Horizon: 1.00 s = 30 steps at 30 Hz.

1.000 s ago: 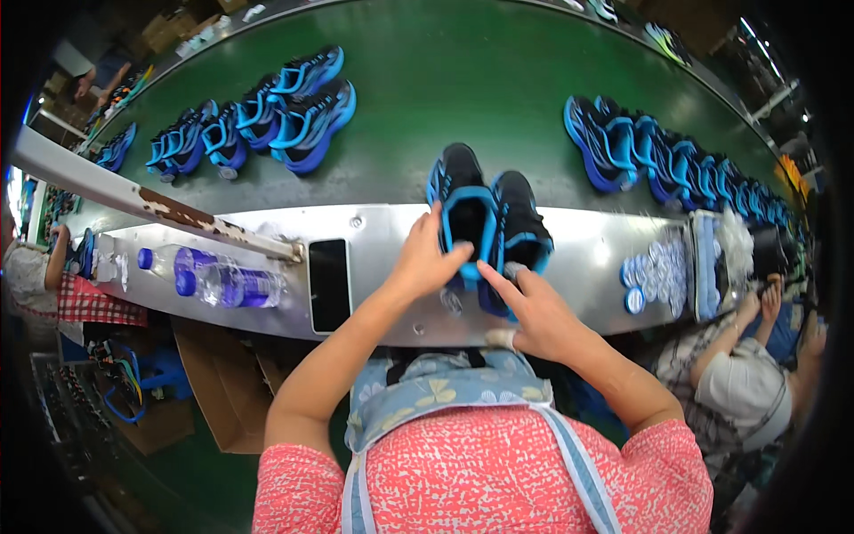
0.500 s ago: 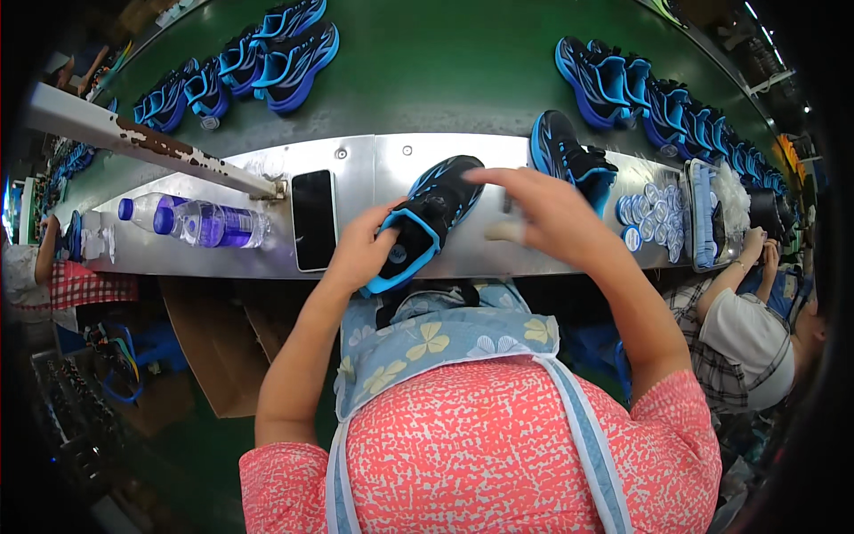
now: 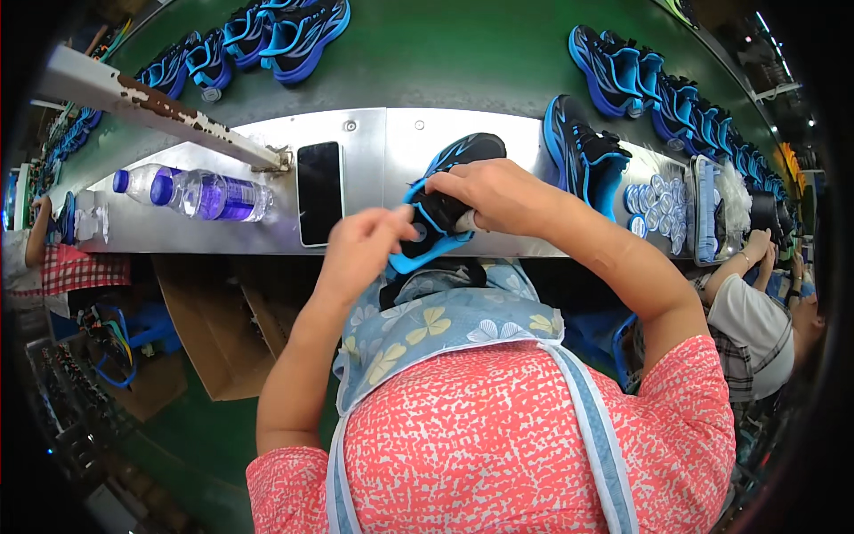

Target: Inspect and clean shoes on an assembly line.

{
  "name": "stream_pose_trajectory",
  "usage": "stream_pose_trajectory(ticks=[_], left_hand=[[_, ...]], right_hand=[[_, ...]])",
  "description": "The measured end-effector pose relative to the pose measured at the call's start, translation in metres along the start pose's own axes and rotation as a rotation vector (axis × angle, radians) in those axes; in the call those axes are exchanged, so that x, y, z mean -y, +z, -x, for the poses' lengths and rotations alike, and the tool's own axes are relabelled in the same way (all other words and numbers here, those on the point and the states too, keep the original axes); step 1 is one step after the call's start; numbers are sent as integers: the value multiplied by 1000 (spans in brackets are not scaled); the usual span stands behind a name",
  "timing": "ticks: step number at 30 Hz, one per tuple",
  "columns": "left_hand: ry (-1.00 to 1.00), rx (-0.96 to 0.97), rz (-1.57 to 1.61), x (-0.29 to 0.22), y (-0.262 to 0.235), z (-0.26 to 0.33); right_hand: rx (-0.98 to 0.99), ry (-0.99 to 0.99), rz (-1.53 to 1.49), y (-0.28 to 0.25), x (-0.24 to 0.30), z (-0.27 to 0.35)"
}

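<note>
A black and blue shoe (image 3: 471, 152) is held at the near edge of the shiny surface (image 3: 372, 173), with the right hand (image 3: 500, 190) clamped on its opening. The left hand (image 3: 363, 244) is put by the same opening, finger and thumb close together, but whether anything is pinched cannot be told. A second shoe (image 3: 580, 147) is set to the right.

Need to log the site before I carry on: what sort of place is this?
Probably a shoe factory's production line: rows of matching black-and-blue sneakers stand on a long green surface, a metal bench runs along it, and another person is off to the right.
</note>
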<state>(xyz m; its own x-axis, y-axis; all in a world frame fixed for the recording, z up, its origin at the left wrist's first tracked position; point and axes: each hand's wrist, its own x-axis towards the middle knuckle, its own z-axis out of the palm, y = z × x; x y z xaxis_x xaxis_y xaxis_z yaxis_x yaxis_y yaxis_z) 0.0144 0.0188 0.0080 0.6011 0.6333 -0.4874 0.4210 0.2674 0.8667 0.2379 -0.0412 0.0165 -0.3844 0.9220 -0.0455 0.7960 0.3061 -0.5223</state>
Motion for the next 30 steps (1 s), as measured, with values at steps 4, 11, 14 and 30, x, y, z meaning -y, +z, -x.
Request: stream_pose_trajectory(ticks=[4,11,14,30], left_hand=[[-43,138,-38,-16,6,-1],[3,-32,-65,5,22,-3],[68,-78,-147,5,23,-3],[289,-202,-294,12,38,5]], right_hand=[[28,-44,-293,-18,16,0],[4,159,-102,13,20,-6],[-117,135,-18,15,18,-6],[-87,-29,-132,0,13,-5]])
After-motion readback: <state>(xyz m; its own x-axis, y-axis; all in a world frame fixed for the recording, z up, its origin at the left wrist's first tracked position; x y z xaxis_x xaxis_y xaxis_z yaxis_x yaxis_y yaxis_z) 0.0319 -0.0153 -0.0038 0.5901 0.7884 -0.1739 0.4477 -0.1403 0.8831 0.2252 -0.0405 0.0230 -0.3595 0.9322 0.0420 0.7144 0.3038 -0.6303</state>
